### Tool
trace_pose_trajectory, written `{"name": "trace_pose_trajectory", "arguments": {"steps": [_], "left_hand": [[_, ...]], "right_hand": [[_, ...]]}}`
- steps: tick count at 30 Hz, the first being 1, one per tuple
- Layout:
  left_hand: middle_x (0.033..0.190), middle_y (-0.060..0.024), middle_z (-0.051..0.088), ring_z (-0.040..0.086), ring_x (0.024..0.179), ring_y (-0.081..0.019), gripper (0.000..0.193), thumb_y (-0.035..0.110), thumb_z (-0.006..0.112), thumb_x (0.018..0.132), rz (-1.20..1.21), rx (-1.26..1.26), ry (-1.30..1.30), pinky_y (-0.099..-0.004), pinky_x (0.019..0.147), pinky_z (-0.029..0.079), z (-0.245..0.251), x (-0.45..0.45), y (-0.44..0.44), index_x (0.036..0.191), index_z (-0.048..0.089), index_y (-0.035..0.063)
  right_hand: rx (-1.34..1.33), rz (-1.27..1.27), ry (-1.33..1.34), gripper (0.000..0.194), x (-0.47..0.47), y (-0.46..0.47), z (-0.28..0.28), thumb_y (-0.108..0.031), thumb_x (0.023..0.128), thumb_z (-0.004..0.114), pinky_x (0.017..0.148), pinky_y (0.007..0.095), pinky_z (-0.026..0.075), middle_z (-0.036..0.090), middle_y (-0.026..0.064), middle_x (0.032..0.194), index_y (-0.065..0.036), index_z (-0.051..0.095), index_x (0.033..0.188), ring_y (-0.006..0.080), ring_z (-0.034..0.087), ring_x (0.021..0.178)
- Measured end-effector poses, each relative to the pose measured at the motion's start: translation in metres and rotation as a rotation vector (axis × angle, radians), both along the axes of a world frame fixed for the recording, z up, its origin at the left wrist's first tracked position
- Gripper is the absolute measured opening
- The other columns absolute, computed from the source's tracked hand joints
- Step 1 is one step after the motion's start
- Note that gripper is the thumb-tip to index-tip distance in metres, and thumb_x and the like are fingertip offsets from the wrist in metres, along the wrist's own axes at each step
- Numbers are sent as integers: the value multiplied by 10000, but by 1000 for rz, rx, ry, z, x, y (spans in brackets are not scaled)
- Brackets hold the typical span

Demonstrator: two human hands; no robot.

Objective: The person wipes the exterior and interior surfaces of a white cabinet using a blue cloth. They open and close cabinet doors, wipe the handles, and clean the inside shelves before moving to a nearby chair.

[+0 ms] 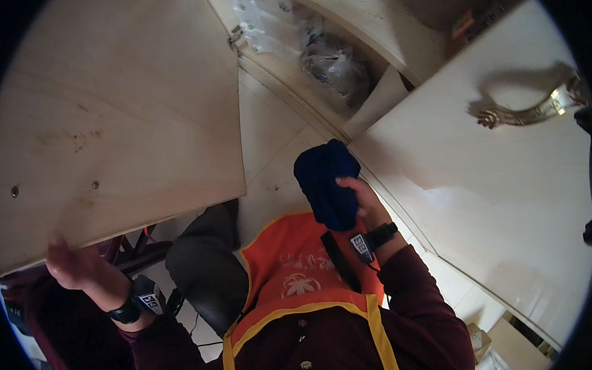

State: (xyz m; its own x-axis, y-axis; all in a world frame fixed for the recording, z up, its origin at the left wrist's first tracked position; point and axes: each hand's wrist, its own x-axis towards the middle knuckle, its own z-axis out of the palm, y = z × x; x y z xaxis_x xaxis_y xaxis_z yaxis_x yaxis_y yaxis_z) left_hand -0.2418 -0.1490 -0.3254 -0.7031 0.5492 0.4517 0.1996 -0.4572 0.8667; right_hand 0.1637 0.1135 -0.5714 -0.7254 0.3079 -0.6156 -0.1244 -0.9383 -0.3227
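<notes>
My right hand (pixel 364 196) grips a folded dark blue cloth (pixel 326 181) in front of my orange apron, with the thumb lying on top of it. At the far left, my left hand (pixel 76 264) is at the lower edge of a pale wooden cabinet door (pixel 131 113). Its thumb shows over that edge, while the other fingers are mostly hidden behind the panel. The door stands swung out, its face marked by two screws and brown stains.
A second cabinet door (pixel 481 175) with an ornate metal handle (pixel 528 110) angles out on the right. Between the doors, a clear plastic bag (pixel 337 69) lies inside the cabinet. Tiled floor (pixel 274 151) shows below. A dark red chair (pixel 73 332) stands at lower left, cardboard (pixel 518 346) at lower right.
</notes>
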Motion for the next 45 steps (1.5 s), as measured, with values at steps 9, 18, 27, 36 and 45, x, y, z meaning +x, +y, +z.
{"name": "trace_pose_trajectory", "arguments": {"steps": [9,18,27,36,45], "left_hand": [[1221,-207,520,522,1120,-371,630,248,533,742,226,56,-77,-522,976,409,59,22,-34,1280,424,-61],[1181,-257,572,536,1124,-411,604,366,435,816,-36,158,-14,-554,987,389,76,94,-89,1189,535,-98],[1200,-233,555,564,1079,-364,623,396,500,792,117,186,133,-487,928,454,58,183,-72,1193,505,-81],[1094,-229,619,612,976,-371,572,411,437,839,374,158,310,-512,890,471,26,178,-71,1125,593,-59],[992,-183,634,615,948,-358,519,405,419,831,459,197,321,-526,842,497,17,168,-80,1083,584,-18]], "right_hand": [[30,117,46,667,-16,14,0,-232,785,716,894,399,513,564,163,1208,-13,407,1334,283,602,1032],[623,-66,-51,906,-80,2,84,-169,717,777,967,423,445,482,153,1277,-80,215,1422,267,525,1131],[1916,-652,637,805,-190,-89,251,-343,674,778,1020,696,211,246,140,1488,-194,416,1377,399,153,1393],[785,-150,-423,992,-299,77,-52,-802,781,314,1075,430,273,463,260,1336,6,426,1346,404,409,1261],[1034,-151,-286,639,-179,-123,106,-443,877,547,964,474,310,468,251,1232,61,424,1251,409,412,1101]]}}
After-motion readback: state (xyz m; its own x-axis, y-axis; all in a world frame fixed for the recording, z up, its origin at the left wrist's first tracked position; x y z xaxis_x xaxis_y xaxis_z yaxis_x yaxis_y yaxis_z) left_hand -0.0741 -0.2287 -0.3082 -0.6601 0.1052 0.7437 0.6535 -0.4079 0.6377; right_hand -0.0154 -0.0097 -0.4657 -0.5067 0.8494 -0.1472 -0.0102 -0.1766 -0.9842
